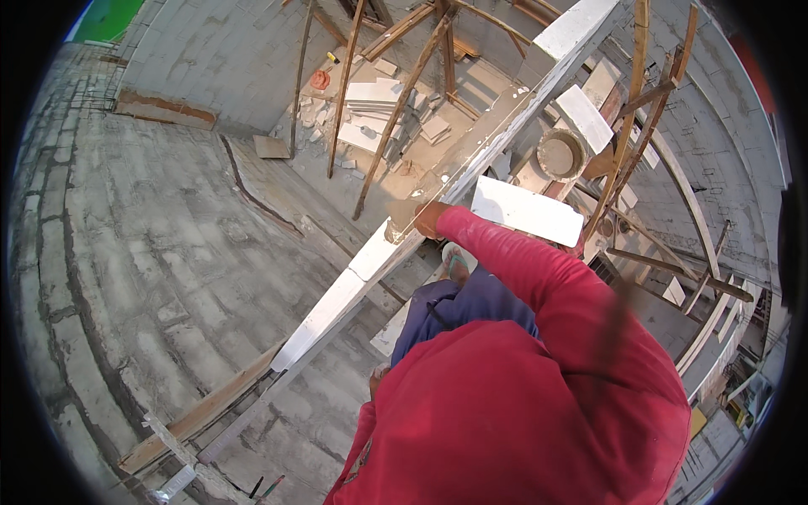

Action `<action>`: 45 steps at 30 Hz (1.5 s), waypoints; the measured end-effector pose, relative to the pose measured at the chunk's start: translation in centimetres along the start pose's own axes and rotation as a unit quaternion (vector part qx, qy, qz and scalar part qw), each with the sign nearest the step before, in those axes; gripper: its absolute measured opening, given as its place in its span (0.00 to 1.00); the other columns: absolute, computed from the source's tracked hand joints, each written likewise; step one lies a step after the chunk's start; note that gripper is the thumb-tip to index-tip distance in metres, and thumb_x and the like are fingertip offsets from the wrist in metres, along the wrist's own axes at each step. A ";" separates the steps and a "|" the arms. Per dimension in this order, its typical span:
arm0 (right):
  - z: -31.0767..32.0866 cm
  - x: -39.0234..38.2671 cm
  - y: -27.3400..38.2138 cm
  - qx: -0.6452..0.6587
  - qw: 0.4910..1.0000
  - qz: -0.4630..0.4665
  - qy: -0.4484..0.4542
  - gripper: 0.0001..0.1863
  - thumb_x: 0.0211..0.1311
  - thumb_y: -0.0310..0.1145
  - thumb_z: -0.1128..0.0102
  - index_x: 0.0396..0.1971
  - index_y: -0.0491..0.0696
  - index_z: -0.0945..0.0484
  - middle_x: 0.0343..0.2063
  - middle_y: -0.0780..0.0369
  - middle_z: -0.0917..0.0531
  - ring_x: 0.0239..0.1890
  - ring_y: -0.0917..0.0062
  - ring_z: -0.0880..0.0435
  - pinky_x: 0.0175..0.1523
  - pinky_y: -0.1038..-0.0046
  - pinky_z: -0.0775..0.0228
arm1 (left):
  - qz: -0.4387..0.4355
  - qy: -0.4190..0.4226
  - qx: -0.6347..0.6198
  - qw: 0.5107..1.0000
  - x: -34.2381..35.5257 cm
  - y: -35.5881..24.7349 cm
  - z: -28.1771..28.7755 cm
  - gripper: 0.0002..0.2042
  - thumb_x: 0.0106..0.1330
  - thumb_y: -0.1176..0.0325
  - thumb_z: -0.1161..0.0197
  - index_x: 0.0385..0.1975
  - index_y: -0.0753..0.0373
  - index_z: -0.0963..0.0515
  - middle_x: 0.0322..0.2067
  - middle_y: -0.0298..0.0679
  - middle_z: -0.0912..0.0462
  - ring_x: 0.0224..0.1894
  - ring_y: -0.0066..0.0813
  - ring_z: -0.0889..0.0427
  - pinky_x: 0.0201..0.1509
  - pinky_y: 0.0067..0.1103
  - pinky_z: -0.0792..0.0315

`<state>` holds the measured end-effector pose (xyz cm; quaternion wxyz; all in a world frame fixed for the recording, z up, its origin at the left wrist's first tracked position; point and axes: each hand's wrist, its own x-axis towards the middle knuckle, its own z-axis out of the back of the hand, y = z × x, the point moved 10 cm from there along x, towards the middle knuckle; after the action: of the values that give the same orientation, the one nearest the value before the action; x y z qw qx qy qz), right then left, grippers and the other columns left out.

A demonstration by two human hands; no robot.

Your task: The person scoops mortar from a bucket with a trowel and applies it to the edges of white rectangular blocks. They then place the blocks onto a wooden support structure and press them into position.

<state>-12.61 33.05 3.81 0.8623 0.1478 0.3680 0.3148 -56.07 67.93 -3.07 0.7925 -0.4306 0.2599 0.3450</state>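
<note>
A narrow wall of white blocks (pixel 324 316) runs diagonally, from below left to the upper right. My right hand (pixel 431 220) is at its top edge, with the red sleeve stretched forward. Its fingers look closed, but anything they grip blends with the grey mortar (pixel 402 220) beside them. Mortar also coats the wall top beyond the hand. Low beside my thigh is my left hand (pixel 378 380), mostly covered by my body; its fingers cannot be made out. Just right of my right forearm lies a loose white block (pixel 527 209).
A round mortar bucket (pixel 561 155) stands on planks at the right, near another white block (pixel 584 118). Slanting wooden poles (pixel 404 109) rise beyond the wall, around broken blocks (pixel 370 99). My sandalled foot (pixel 457 265) is below. A plank (pixel 202 404) leans at lower left.
</note>
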 end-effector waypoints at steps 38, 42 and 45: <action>-38.7 -20.6 -71.6 0.297 0.714 -0.589 -0.235 0.35 0.68 0.65 0.41 0.62 0.53 0.20 0.48 0.50 0.12 0.52 0.55 0.12 0.59 0.54 0.21 | 0.102 0.103 0.475 0.868 10.0 -21.5 -7.1 0.18 0.71 0.57 0.42 0.49 0.64 0.18 0.42 0.52 0.14 0.45 0.48 0.14 0.50 0.38 0.21; -40.5 -25.8 -68.8 0.304 0.697 -0.587 -0.278 0.32 0.66 0.62 0.37 0.62 0.57 0.20 0.49 0.51 0.12 0.53 0.55 0.12 0.60 0.56 0.21 | 0.086 0.116 0.467 0.872 9.1 -21.3 -7.5 0.18 0.72 0.57 0.43 0.51 0.63 0.19 0.43 0.52 0.14 0.47 0.48 0.14 0.52 0.38 0.21; -39.5 -30.4 -66.3 0.265 0.694 -0.581 -0.332 0.28 0.65 0.61 0.35 0.57 0.59 0.18 0.47 0.53 0.11 0.53 0.54 0.12 0.60 0.57 0.22 | 0.068 0.130 0.455 0.878 8.2 -20.3 -7.1 0.18 0.72 0.57 0.44 0.52 0.62 0.19 0.44 0.52 0.14 0.47 0.48 0.14 0.53 0.38 0.21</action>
<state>-28.74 -36.11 -39.08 0.8644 0.2219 0.1383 -0.4294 -36.13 56.57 -2.18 0.8346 -0.0448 0.5175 0.1831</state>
